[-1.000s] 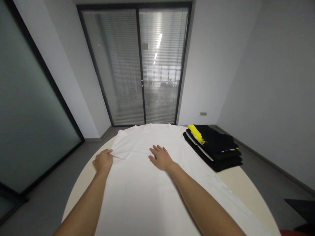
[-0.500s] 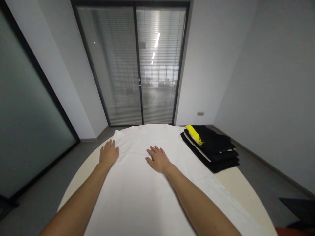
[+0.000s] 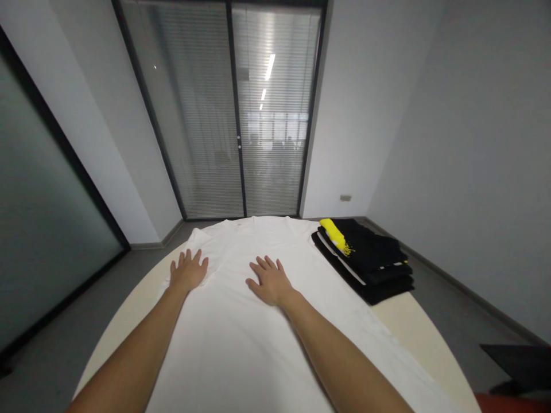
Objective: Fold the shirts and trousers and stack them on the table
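A white T-shirt (image 3: 228,327) lies spread over the table, its collar end toward the far edge and its lower part running out of view below. My left hand (image 3: 188,271) rests palm down on the shirt's left sleeve area, fingers apart. Flat on the shirt's middle lies my right hand (image 3: 270,282), its fingers spread and the thumb out to the left. Neither hand grips the cloth. To the right of the shirt sits a stack of folded black garments (image 3: 368,255) with a yellow patch on the top one.
The round cream table (image 3: 407,315) shows its curved edge at left and right. Behind it stands a glass door with blinds (image 3: 275,160) in a black frame. A dark object (image 3: 520,364) and something red are at the lower right, beyond the table.
My left hand has spread its fingers more over the sleeve, which has shifted slightly outward to the left. My right hand stays on the shirt. The view has turned slightly right.
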### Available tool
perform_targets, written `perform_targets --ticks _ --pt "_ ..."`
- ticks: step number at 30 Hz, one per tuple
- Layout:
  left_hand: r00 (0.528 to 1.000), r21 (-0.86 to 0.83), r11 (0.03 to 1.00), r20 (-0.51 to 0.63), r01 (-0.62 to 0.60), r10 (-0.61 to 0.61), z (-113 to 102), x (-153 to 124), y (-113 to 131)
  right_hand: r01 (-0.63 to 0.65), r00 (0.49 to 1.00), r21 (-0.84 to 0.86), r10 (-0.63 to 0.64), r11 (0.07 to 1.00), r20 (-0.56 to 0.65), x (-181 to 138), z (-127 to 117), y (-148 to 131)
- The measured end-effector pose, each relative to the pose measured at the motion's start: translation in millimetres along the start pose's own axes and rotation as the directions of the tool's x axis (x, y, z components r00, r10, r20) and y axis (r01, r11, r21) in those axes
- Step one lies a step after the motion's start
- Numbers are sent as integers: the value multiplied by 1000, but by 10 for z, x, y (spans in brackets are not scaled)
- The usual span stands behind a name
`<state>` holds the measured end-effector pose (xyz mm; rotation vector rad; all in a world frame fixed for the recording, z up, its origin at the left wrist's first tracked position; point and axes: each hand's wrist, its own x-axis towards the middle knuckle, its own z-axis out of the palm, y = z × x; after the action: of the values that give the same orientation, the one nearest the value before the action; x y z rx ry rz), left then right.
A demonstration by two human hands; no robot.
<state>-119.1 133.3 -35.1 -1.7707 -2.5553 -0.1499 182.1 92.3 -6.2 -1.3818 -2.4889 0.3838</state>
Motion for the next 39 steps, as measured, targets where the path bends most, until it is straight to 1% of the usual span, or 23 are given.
perform_targets --ticks 4,9,13,18,22,26,28,30,35,37,39 --pt "997 10 997 14 77 -77 -68 -76 -44 -4 1000 1 4 1000 4 -23 -13 -6" --pt "996 32 996 15 85 -86 -148 -128 -141 -8 1000 0 8 1000 20 -60 -25 -15" --pt "999 60 998 -31 31 -29 -193 -209 -204 -6 999 -7 6 1000 49 -80 -40 -22" --pt "989 84 989 -71 -123 129 -212 -187 -169 -3 998 -14 4 1000 61 -80 -41 -29" --pt "982 68 983 -66 -172 177 -172 -4 -76 0 998 -18 1 1000 56 -56 -35 -47" --pt "972 43 975 -72 -220 222 -114 285 26 -11 999 -24 12 1000 35 -4 -19 -59" --pt "974 28 976 -72 -215 216 -89 447 62 -18 999 -26 19 999 27 28 -7 -56" --pt "982 15 984 -65 -175 176 -64 603 75 -22 1000 -24 22 999 18 61 6 -48" --pt "999 -6 1000 -31 -11 11 -8 887 6 -21 1000 -18 21 1000 16 140 32 -34" --pt "999 -7 1000 -29 22 -22 2 952 -33 -25 999 -18 25 1000 20 166 38 -36" --pt "999 -2 1000 -41 15 -16 7 998 -61 -28 999 -20 28 999 23 186 41 -42"
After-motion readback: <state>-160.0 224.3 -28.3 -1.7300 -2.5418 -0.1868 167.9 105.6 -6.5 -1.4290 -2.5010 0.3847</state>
